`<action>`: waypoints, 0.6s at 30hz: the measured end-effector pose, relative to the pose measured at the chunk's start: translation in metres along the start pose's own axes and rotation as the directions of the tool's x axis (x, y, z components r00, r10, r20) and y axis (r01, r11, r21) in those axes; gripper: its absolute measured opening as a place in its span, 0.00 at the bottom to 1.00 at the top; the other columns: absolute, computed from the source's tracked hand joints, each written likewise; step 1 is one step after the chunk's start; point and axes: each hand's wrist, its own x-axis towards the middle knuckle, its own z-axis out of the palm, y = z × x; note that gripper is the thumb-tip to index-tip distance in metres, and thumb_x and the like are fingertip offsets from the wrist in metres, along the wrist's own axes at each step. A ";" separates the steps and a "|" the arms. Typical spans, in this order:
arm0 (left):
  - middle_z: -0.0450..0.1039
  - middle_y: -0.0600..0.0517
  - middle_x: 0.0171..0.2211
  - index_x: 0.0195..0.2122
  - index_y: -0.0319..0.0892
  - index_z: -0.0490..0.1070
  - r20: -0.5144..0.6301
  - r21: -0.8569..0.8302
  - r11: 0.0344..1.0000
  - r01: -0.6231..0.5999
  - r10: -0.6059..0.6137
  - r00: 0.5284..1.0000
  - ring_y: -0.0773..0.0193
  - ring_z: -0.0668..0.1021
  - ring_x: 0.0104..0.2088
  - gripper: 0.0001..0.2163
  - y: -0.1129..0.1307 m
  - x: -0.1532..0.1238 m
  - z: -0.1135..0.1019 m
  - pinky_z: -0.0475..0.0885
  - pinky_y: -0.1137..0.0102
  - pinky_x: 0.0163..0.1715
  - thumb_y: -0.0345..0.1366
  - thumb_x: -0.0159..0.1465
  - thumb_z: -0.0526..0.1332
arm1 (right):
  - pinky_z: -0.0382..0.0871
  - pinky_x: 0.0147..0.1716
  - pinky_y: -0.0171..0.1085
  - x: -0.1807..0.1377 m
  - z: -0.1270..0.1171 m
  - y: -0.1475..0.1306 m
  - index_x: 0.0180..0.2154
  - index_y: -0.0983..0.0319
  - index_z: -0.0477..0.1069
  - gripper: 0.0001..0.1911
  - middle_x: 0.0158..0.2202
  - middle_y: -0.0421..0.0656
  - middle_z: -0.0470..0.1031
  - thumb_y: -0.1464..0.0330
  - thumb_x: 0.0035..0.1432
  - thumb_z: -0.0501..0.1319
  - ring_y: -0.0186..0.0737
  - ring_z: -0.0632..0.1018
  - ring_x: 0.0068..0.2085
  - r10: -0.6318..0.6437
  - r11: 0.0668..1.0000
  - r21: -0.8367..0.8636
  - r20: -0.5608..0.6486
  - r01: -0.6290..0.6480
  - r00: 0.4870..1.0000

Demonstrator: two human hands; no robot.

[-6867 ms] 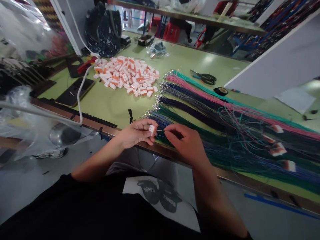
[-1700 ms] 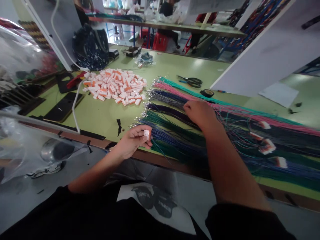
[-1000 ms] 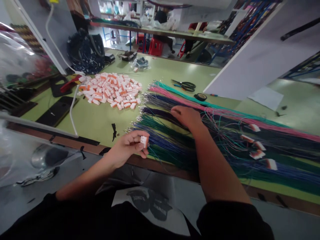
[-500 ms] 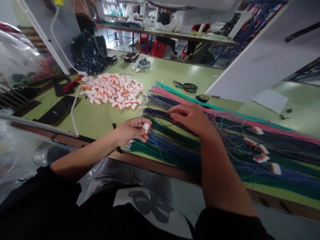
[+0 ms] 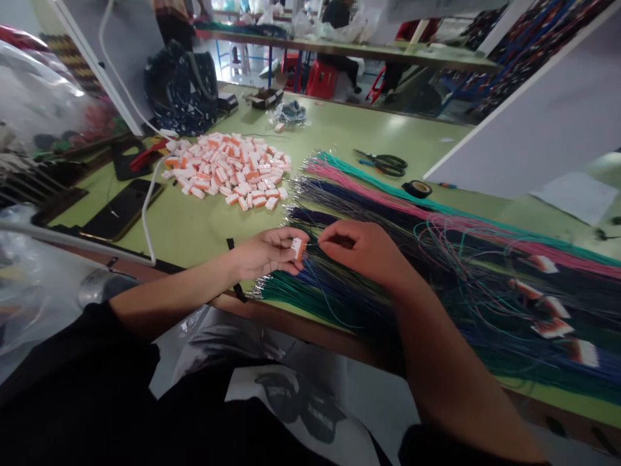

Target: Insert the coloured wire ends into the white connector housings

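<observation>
My left hand (image 5: 272, 252) pinches a small white and orange plug connector (image 5: 297, 248) between thumb and fingers, with a blue wire trailing from it. Close to its right side, my right hand (image 5: 359, 243) is closed with fingertips pinching a thin wire (image 5: 313, 244), whose tip points at the connector; whether it touches cannot be made out. Beneath both hands lie bundles of cut wires with metal terminals at their left ends: green wires (image 5: 286, 291), dark purple wires (image 5: 310, 217), pink wires (image 5: 334, 176) and teal wires (image 5: 349, 169).
A heap of connectors (image 5: 233, 168) lies left of the wires. Scissors (image 5: 383, 163) and a roll of black tape (image 5: 417, 188) sit behind the bundles. A phone (image 5: 121, 210) rests at left. Several wired connectors (image 5: 555, 307) lie on the bundles at right. A white panel (image 5: 524, 116) stands at the right.
My right hand has come down from over the dark wires to beside the connector, now with a wire at its fingertips. My left hand still holds the connector. The view has shifted slightly.
</observation>
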 end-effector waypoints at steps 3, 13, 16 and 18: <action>0.75 0.54 0.24 0.39 0.38 0.70 -0.010 -0.019 1.000 -0.001 0.001 1.000 0.68 0.78 0.25 0.15 0.000 0.000 0.001 0.74 0.76 0.26 0.23 0.49 0.66 | 0.59 0.26 0.31 -0.001 0.004 -0.003 0.21 0.62 0.69 0.05 0.22 0.37 0.71 0.73 0.45 0.57 0.30 0.68 0.24 -0.006 0.999 -0.054 -0.015 0.005 1.000; 0.74 0.55 0.24 0.40 0.37 0.70 -0.036 -0.006 1.000 -0.001 0.001 0.999 0.68 0.78 0.26 0.15 -0.001 0.000 0.001 0.73 0.76 0.26 0.23 0.50 0.65 | 0.57 0.27 0.32 -0.002 0.008 -0.006 0.20 0.62 0.66 0.04 0.21 0.38 0.69 0.73 0.43 0.55 0.31 0.68 0.25 -0.015 0.976 -0.217 -0.031 0.008 0.999; 0.73 0.54 0.24 0.41 0.37 0.70 -0.046 -0.001 1.000 0.001 -0.001 0.999 0.68 0.78 0.26 0.16 -0.001 0.000 0.000 0.74 0.75 0.28 0.23 0.51 0.64 | 0.56 0.28 0.32 -0.003 0.009 -0.008 0.20 0.62 0.65 0.04 0.21 0.38 0.69 0.73 0.43 0.54 0.32 0.67 0.25 -0.012 0.963 -0.268 -0.023 0.005 1.000; 0.73 0.54 0.24 0.41 0.37 0.70 -0.054 0.000 1.000 0.006 -0.006 0.999 0.68 0.78 0.26 0.16 -0.002 0.000 0.000 0.74 0.74 0.28 0.23 0.51 0.64 | 0.56 0.27 0.33 -0.004 0.009 -0.009 0.20 0.61 0.65 0.04 0.21 0.39 0.69 0.72 0.43 0.54 0.32 0.67 0.25 -0.002 0.952 -0.305 -0.020 -0.004 1.000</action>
